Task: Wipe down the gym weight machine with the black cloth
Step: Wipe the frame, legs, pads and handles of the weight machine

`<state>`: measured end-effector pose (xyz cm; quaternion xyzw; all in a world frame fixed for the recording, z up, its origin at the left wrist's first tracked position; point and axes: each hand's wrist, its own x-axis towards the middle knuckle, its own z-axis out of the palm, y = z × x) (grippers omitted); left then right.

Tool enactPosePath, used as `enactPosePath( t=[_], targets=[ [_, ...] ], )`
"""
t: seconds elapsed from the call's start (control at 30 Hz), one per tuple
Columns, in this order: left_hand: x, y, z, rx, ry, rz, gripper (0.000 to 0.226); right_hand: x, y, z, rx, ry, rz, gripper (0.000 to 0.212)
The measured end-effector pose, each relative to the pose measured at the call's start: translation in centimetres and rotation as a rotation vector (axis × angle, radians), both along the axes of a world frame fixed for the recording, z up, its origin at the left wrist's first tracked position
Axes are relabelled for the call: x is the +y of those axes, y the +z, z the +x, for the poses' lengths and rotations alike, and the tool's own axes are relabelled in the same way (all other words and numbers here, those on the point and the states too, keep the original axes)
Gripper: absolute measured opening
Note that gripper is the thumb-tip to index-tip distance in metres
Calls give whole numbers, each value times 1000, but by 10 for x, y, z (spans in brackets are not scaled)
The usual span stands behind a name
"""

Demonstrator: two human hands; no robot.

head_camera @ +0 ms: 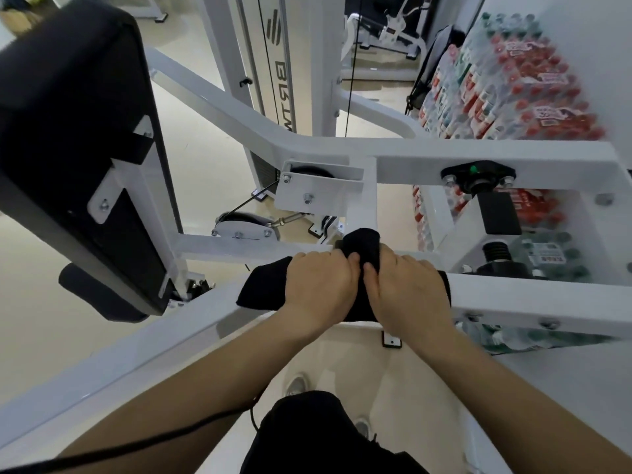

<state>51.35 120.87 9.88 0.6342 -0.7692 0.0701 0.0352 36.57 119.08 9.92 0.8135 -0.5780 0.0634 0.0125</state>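
A black cloth (261,285) lies draped over a white frame bar (519,295) of the weight machine, where that bar meets a sloping bar near the middle of the view. My left hand (319,285) lies on top of the cloth with its fingers curled down into the fabric. Just to the right, my right hand (407,289) grips the same cloth, and a bunched fold (362,242) sticks up between the two hands. The hands touch each other at the fingers. The cloth under the palms is hidden.
A black padded seat back (68,131) on a white bracket fills the upper left. Pulleys and a cable (246,227) sit beyond the cloth. Shrink-wrapped packs of water bottles (513,80) are stacked at the right. The weight stack column (273,63) rises behind. My legs and shoes are below.
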Motion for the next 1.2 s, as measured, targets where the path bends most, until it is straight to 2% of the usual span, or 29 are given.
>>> enactPosePath(
  t=[0.07, 0.13, 0.17, 0.27, 0.37, 0.5, 0.67, 0.77, 0.83, 0.9, 1.0, 1.1, 1.2],
  targets=[
    [3, 0, -4, 27, 42, -12, 18, -3, 5, -2, 24, 66, -53, 28],
    [11, 0, -5, 88, 77, -43, 19, 0, 4, 0, -3, 84, -111, 21],
    [14, -1, -4, 121, 89, -58, 21, 4, 1, 1, -31, 48, -100, 21],
    [20, -2, 1, 241, 141, -49, 30, 19, -8, 1, -161, -34, -127, 41],
    [26, -4, 6, 397, 142, -53, 32, 33, -16, 1, -255, 28, -208, 40],
    [29, -5, 16, 500, 114, -76, 29, 39, -25, 2, -272, 94, -247, 41],
    [18, 9, 28, 817, 168, 55, 30, 21, -7, 14, -229, 186, -48, 50],
    [15, 16, 36, 931, 165, 114, 18, 1, 6, 21, -256, 161, 69, 57],
    [15, 22, 39, 1037, 178, 152, 16, -11, 10, 23, -306, 163, 120, 53],
    [15, 27, 44, 1129, 229, 166, 13, -21, 13, 23, -359, 160, 146, 37],
    [12, 31, 60, 1181, 291, 110, 11, -32, 17, 21, -400, 147, 91, 22],
    [4, 38, 81, 1266, 336, 88, 22, -35, 24, 24, -424, 133, 55, 30],
    [-14, 40, 96, 1144, 262, 65, 26, -37, 29, 30, -464, 151, 57, 40]
  ],
)
